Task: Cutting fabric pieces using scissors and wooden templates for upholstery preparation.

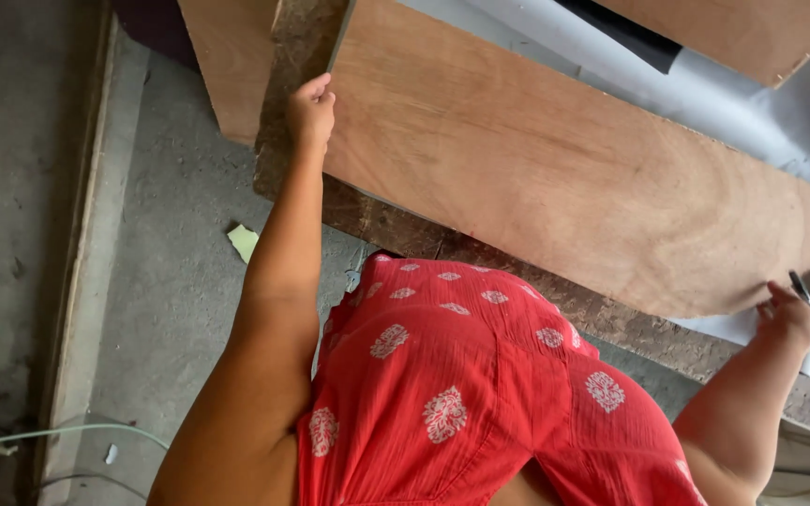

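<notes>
Setting: a rough woodworking or carpentry workshop. Evidence: a long, flat brown plywood panel (574, 178) lies on a worn, stained chipboard bench top (302, 56), over a pale grey plastic sheet (761, 112). Further brown plywood boards, one at top left (232, 61) and one at top right (752, 33). Bare grey concrete floor (171, 281) with a raised concrete kerb (96, 253), scattered scraps, and a pale green cable (67, 433) trailing across it.
</notes>
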